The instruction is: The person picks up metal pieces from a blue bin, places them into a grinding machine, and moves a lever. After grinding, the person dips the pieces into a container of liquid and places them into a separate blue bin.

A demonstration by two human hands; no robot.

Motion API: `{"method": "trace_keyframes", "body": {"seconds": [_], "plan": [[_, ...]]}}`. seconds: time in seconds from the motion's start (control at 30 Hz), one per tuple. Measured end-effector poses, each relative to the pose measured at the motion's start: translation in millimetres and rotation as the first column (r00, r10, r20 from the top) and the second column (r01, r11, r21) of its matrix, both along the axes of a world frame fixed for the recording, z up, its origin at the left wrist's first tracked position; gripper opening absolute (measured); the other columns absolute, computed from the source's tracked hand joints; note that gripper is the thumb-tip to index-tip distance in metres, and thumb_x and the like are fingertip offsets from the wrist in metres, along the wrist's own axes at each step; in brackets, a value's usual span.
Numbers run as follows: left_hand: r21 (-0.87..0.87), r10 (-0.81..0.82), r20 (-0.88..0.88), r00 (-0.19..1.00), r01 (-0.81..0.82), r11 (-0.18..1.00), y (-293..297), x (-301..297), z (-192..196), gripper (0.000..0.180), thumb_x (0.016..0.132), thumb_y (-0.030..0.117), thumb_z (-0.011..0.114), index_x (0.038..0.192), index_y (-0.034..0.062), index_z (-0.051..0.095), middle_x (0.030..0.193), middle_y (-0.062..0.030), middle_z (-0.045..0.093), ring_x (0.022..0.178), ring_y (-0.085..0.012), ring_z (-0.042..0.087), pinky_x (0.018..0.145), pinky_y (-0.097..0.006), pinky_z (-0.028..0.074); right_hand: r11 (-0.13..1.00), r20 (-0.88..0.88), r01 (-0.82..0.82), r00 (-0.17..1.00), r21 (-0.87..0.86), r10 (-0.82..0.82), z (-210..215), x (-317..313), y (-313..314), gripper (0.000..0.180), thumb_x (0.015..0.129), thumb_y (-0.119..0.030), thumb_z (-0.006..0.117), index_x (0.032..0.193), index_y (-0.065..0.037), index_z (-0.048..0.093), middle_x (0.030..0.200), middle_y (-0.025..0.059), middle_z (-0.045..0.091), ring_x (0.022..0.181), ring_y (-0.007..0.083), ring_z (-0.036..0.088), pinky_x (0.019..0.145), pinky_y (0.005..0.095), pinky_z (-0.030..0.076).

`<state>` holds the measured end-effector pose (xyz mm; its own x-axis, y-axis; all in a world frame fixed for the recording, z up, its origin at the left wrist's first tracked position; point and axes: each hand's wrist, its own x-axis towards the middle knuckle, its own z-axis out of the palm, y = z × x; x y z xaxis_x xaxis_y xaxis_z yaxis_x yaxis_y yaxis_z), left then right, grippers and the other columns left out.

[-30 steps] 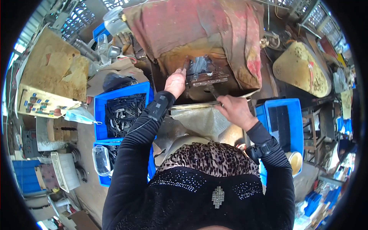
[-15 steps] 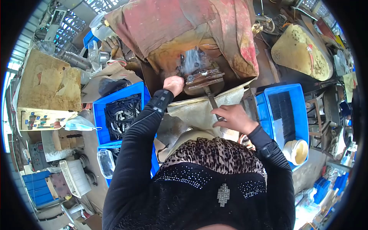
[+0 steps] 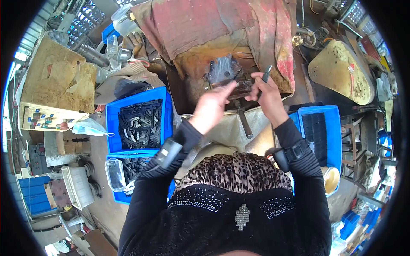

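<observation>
The person has two hands (image 3: 210, 109) (image 3: 270, 96), one narrow dark piece (image 3: 267, 74), one rod-like handle (image 3: 244, 123), two blue bins (image 3: 112, 128) (image 3: 121, 198) at the left, one face mask (image 3: 92, 128) and one white crate (image 3: 69, 187).

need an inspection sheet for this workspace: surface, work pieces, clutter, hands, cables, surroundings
Surface: grimy, rust-brown recess under a stained red cloth.
Work pieces: slim dark piece held up; metal bar handle points toward the person.
Clutter: work glove beyond the left bins; clear plastic container at the nearer one.
Hands: right hand pinches the slim dark piece; left hand blurred, grip unclear.
Cables: looped line at upper right, cable or hose unclear.
Surroundings: two left blue bins with loose dark strips; right blue bin with dark contents; knobbed control box at left.
</observation>
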<state>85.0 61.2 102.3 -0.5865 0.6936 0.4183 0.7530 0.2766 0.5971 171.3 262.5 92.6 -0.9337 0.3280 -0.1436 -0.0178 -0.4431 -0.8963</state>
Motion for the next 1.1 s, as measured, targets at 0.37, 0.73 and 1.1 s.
{"method": "trace_keyframes", "body": {"seconds": [0.37,0.73,1.1], "plan": [[0.031,0.023,0.369,0.929,-0.037,0.999,-4.4,-117.4,-136.3,0.043,0.082,-0.012,0.05,0.116,0.0072,0.068,0.096,-0.0166,0.071,0.089,-0.0216,0.067,0.081,-0.03,0.051,0.144,0.209,-0.295,0.879,0.944,0.428,13.9,85.1,-33.1,0.036,0.08,-0.032,0.075,0.112,-0.018,0.069,0.08,0.0124,0.069,0.07,0.0246,0.068,0.062,0.0364,0.053],[-0.254,-0.146,0.179,0.973,0.189,0.949,11.9,-108.1,-118.7,0.051,0.076,-0.009,0.055,0.119,0.0139,0.068,0.108,-0.0146,0.07,0.105,-0.0325,0.065,0.092,-0.036,0.05,0.129,0.131,-0.184,0.932,0.974,0.338,7.8,95.0,-38.6,0.03,0.078,-0.027,0.077,0.104,-0.014,0.069,0.073,0.01,0.066,0.065,0.0302,0.065,0.058,0.0384,0.051],[-0.567,-0.04,0.076,0.996,0.076,0.82,-10.0,-93.7,-70.2,0.047,0.076,-0.006,0.055,0.116,0.0135,0.068,0.107,-0.0172,0.069,0.1,-0.033,0.066,0.087,-0.041,0.052,0.014,0.069,-0.08,0.921,0.997,0.383,1.2,95.7,-47.2,0.036,0.07,-0.012,0.074,0.105,-0.011,0.067,0.07,0.0072,0.059,0.062,0.0288,0.061,0.055,0.0398,0.048]]}}
